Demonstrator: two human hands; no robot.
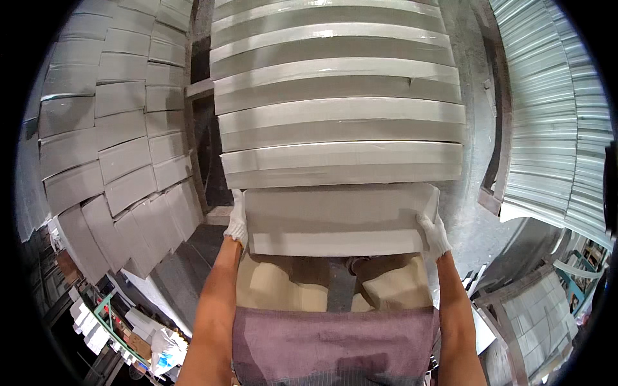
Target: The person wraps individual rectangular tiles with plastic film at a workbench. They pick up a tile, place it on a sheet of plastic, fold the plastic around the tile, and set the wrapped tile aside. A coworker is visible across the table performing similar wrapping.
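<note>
Flat grey box (338, 219) held at both ends.
Gloved left hand (237, 222) and right hand (434, 235) grip closed; box appears stiff and light, best held by its ends.

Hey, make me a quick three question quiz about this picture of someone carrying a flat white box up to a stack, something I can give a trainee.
1. True or false: both gloved hands grip the flat white box by its ends.
2. What lies directly beyond the held box? A) a stack of similar white boxes B) a conveyor belt C) a metal drum
3. Fill in: the left hand and right hand wear white ____.

Key
1. True; one hand is at each end.
2. A; the stack of boxes rises right past the held one, with another wall of boxes to the left.
3. Gloves.
</note>
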